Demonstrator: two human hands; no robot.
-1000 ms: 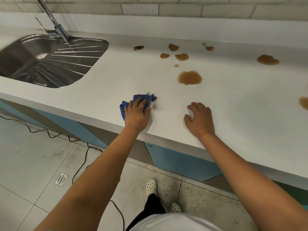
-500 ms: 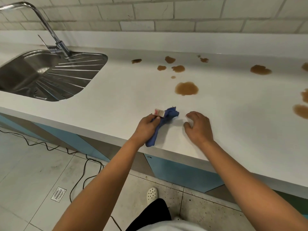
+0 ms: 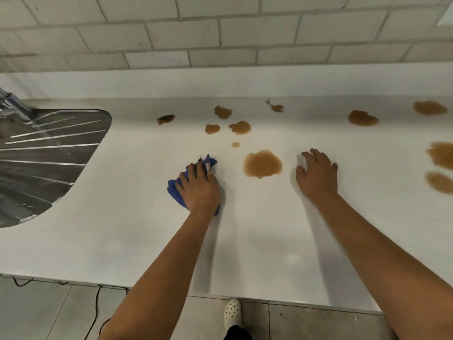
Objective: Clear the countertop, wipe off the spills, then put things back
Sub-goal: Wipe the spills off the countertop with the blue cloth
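My left hand presses a crumpled blue cloth flat on the white countertop, fingers curled over it. Just to its right lies the largest brown spill. My right hand rests on the counter right of that spill, fingers spread and holding nothing. Several smaller brown spills dot the counter farther back, and more brown patches lie at the far right.
A steel sink with a ribbed drainboard is set into the counter at the left, with the tap base behind it. A tiled wall backs the counter. Below the front edge are floor tiles, a black cable and my white shoe.
My left hand lifted the cloth near the front edge, then carried it back onto the counter and pressed it down beside the largest spill. My right hand slid farther in. The view tilted up.
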